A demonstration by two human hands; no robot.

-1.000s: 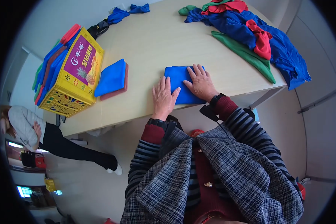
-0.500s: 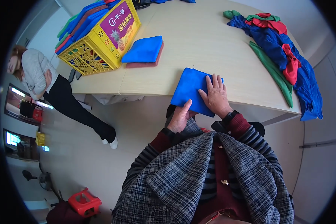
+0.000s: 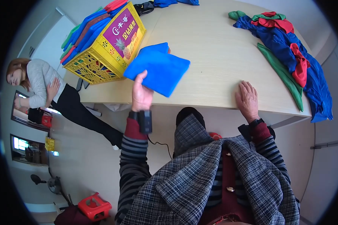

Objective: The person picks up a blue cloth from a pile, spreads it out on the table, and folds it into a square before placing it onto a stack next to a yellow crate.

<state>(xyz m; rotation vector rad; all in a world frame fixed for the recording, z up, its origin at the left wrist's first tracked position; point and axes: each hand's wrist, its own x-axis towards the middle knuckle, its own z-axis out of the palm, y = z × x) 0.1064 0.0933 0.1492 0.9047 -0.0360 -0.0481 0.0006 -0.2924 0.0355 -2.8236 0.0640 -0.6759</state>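
Observation:
A folded blue cloth [image 3: 165, 75] is gripped at its near left corner by my left hand [image 3: 142, 94], thumb on top and fingers underneath. It is held over the front of the table, just in front of a small stack of folded cloths. That stack's top blue cloth [image 3: 158, 48] shows only in part behind it. Farther right, my right hand [image 3: 247, 99] rests palm down at the table's front edge with its fingers stretched out, holding nothing.
A yellow plastic crate [image 3: 95, 62] filled with folded cloths [image 3: 90, 28] stands at the table's left. Loose blue [image 3: 317, 82], red [image 3: 300, 63] and green [image 3: 279, 73] cloths hang along the right side. A person [image 3: 45, 78] leans beside the table; a red stool [image 3: 95, 207] is on the floor.
My left hand has carried the folded blue cloth leftward, from in front of me to the stack by the crate. My right hand has let go of it and moved right onto the table edge.

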